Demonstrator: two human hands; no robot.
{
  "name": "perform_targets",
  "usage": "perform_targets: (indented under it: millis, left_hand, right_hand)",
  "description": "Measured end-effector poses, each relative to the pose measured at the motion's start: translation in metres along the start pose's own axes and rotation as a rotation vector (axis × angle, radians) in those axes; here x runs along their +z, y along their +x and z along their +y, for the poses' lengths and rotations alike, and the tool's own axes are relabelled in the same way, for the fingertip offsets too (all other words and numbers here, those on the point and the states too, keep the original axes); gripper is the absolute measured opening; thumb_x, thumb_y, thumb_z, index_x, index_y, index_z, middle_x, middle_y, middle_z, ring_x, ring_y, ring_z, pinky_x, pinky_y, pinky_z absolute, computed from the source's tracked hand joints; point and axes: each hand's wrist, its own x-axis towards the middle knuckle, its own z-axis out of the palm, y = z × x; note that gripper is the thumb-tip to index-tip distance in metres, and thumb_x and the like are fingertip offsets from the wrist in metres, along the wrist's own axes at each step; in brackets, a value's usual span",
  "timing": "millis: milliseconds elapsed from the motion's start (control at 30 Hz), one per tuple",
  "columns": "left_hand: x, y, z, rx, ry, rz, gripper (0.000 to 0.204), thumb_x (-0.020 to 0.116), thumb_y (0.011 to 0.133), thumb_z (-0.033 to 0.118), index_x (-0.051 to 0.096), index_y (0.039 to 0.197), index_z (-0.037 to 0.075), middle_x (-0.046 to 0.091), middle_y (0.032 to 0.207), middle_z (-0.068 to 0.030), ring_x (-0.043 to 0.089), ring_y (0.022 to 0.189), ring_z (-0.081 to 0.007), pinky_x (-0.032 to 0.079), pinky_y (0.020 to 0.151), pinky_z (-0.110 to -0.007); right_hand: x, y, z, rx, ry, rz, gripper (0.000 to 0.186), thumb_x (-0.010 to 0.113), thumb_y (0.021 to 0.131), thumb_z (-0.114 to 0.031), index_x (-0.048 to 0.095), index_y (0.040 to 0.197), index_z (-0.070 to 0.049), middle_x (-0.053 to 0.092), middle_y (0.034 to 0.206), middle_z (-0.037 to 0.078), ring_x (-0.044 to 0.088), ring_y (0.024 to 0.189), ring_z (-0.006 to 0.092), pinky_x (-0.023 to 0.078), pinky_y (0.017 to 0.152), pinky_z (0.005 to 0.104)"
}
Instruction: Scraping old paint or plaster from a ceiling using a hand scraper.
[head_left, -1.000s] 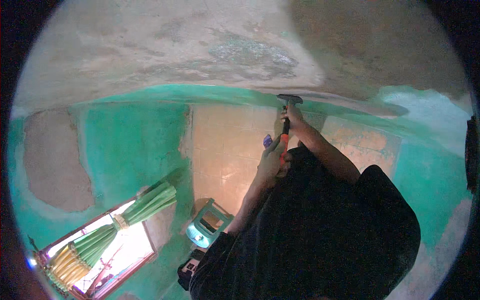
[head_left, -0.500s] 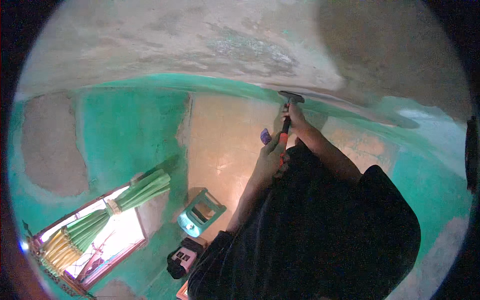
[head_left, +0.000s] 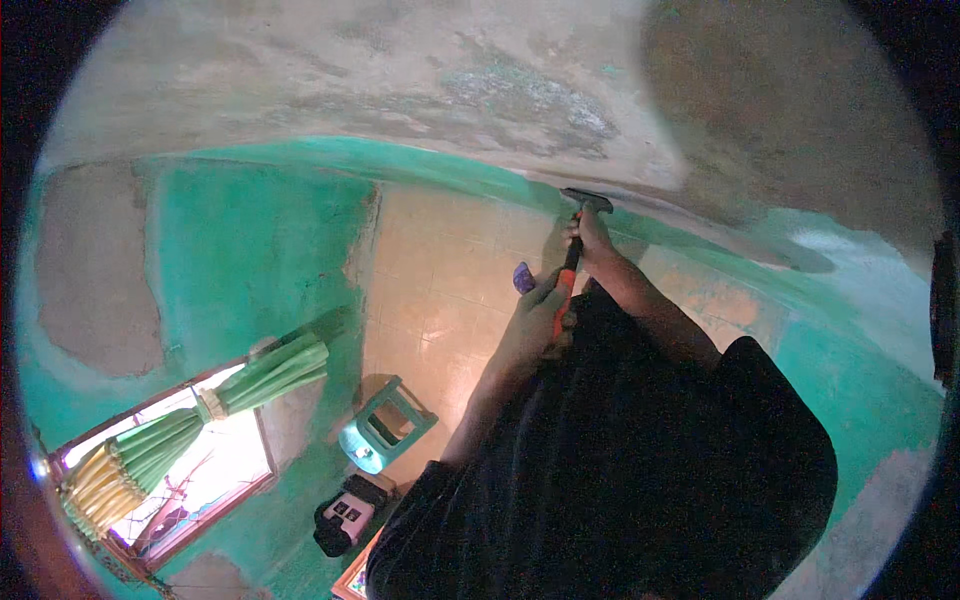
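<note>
Both of my hands are on a long-handled scraper [head_left: 568, 280] with an orange and black handle and a wide, dark head. My left hand [head_left: 537, 318] is closed around the lower, orange part of the handle. Higher up, just below the head, my right hand [head_left: 592, 238] grips the black part. The scraper's head is at the green painted band of the wall [head_left: 480, 178], close under the bare grey plaster [head_left: 420, 90]. I cannot tell whether its blade touches the surface.
Below lies a tan tiled floor [head_left: 430, 260] with a small purple object [head_left: 523, 278]. A teal plastic stool [head_left: 372, 452] and a pink and black device [head_left: 345, 520] stand at lower left. Beyond them is a window with a tied green curtain [head_left: 270, 378].
The window, stool and device have shifted slightly left in view. The scraper's head sits slightly lower and further right in the picture. Both hands keep their grip.
</note>
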Motion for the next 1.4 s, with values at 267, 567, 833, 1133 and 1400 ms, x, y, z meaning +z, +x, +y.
perform_targets:
  millis: [267,567,833,1133,1400]
  left_hand:
    - [-0.012,0.019,-0.024,0.290,0.458,0.020,0.035,0.042,0.085,0.030,0.044,0.111,0.007,0.043,0.065,-0.0020,0.045,0.051,-0.0089,0.034,0.035,-0.021]
    - [-0.017,0.014,-0.030,0.052,-0.001,0.055,0.035,0.045,0.083,0.032,0.047,0.106,0.006,0.044,0.066,-0.0010,0.044,0.051,-0.0083,0.034,0.037,-0.021]
    - [-0.026,0.011,-0.027,0.021,0.082,0.063,0.029,0.045,0.083,0.033,0.049,0.095,0.006,0.045,0.061,-0.0018,0.041,0.044,-0.0085,0.031,0.035,-0.019]
    - [-0.012,0.000,-0.011,0.062,0.059,0.113,0.031,0.044,0.083,0.031,0.046,0.103,0.008,0.042,0.059,-0.0006,0.040,0.043,-0.0084,0.030,0.034,-0.019]
    - [-0.039,0.019,-0.029,0.073,0.079,0.091,0.035,0.046,0.083,0.034,0.046,0.106,0.008,0.042,0.057,0.0019,0.040,0.045,-0.0067,0.030,0.037,-0.020]
  right_hand:
    - [0.002,0.008,0.003,0.018,-0.059,0.031,0.033,0.036,0.085,-0.042,0.037,0.080,-0.009,0.034,0.059,0.001,0.035,0.044,0.0094,0.033,0.037,0.0231]
    - [-0.009,0.020,0.013,0.002,-0.085,0.047,0.032,0.041,0.082,-0.045,0.039,0.078,-0.013,0.038,0.060,-0.002,0.038,0.045,0.0097,0.035,0.040,0.0242]
    - [-0.004,0.015,0.014,-0.055,-0.165,0.059,0.033,0.032,0.086,-0.042,0.037,0.077,-0.010,0.033,0.057,-0.001,0.033,0.041,0.0071,0.031,0.036,0.0222]
    - [-0.027,0.036,0.013,-0.037,-0.028,-0.015,0.026,0.043,0.083,-0.038,0.044,0.081,-0.012,0.042,0.063,0.001,0.042,0.046,0.0128,0.041,0.042,0.0290]
    - [0.009,0.028,0.019,0.012,-0.224,0.138,0.033,0.037,0.084,-0.043,0.035,0.078,-0.011,0.032,0.056,-0.002,0.034,0.043,0.0076,0.032,0.038,0.0226]
